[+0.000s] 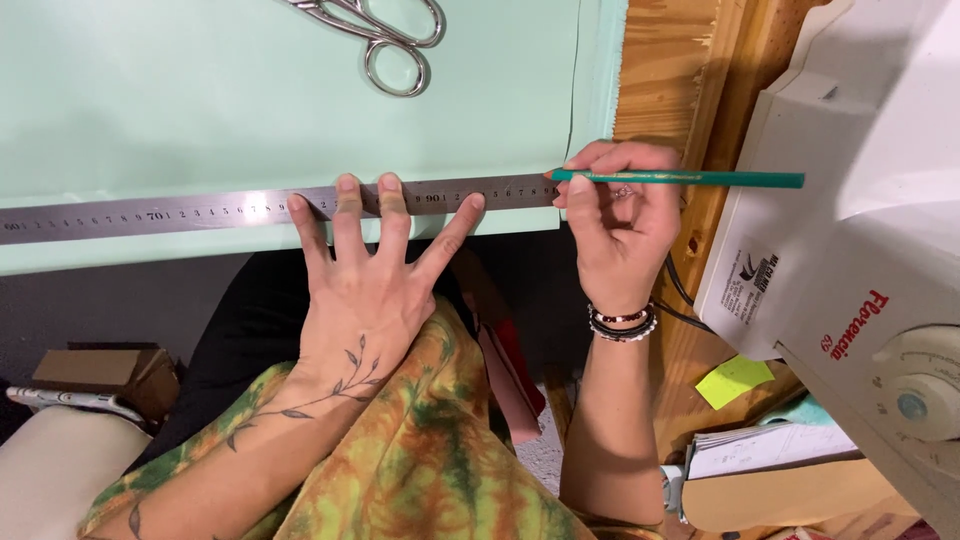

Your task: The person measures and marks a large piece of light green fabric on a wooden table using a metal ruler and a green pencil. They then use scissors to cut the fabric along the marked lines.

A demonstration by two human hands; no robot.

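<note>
Pencil [690,179] level, tip pointing left

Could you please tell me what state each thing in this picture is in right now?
Left hand: fingers spread, pressing the ruler flat.
Metal ruler: lying flat along the fabric's near edge, pinned.
Right hand: gripping the pencil.
Green pencil: held level, tip at the ruler's right end.
Mint fabric: spread flat, a fine line near its right edge.
Scissors: lying on the fabric, untouched.
Sewing machine: standing at the right, nobody touching it.
</note>
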